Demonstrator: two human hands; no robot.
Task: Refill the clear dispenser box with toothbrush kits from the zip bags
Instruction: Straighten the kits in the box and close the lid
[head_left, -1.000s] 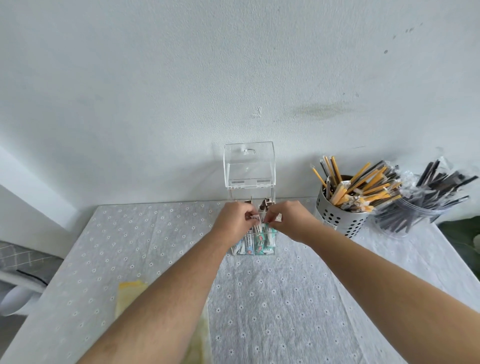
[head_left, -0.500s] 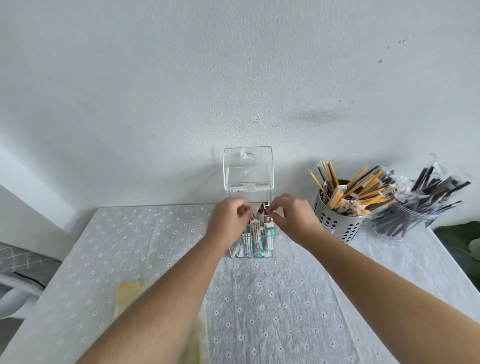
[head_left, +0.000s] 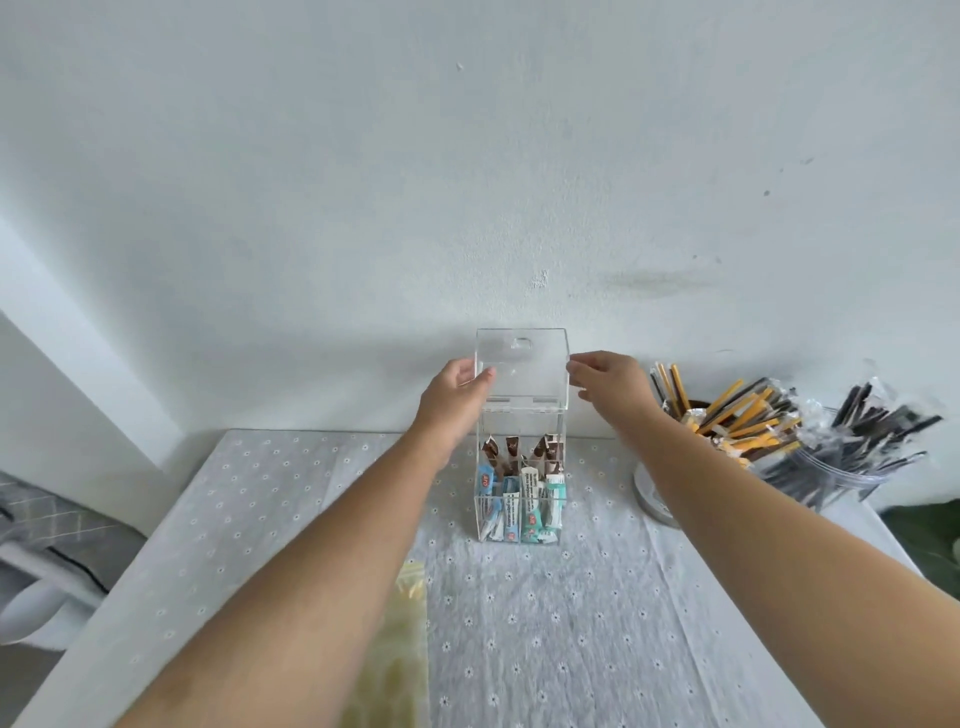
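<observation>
The clear dispenser box (head_left: 558, 512) stands at the back of the table against the wall, with toothbrush kits (head_left: 524, 486) upright inside. Its clear hinged lid (head_left: 522, 371) is raised upright. My left hand (head_left: 457, 395) touches the lid's left edge, thumb in front of the panel. My right hand (head_left: 608, 382) has its fingertips at the lid's right edge. A yellowish zip bag (head_left: 400, 639) lies flat near the front, partly hidden under my left forearm.
A white perforated holder (head_left: 649, 493) with orange and black wrapped sticks (head_left: 727, 415) stands right of the box. A clear container of black wrapped items (head_left: 852, 441) sits further right. A white floral cloth (head_left: 545, 623) covers the table. A grey chair (head_left: 47, 525) is at the left.
Both hands rose from the kits inside the box up to the two side edges of the raised lid. The camera view tilted slightly.
</observation>
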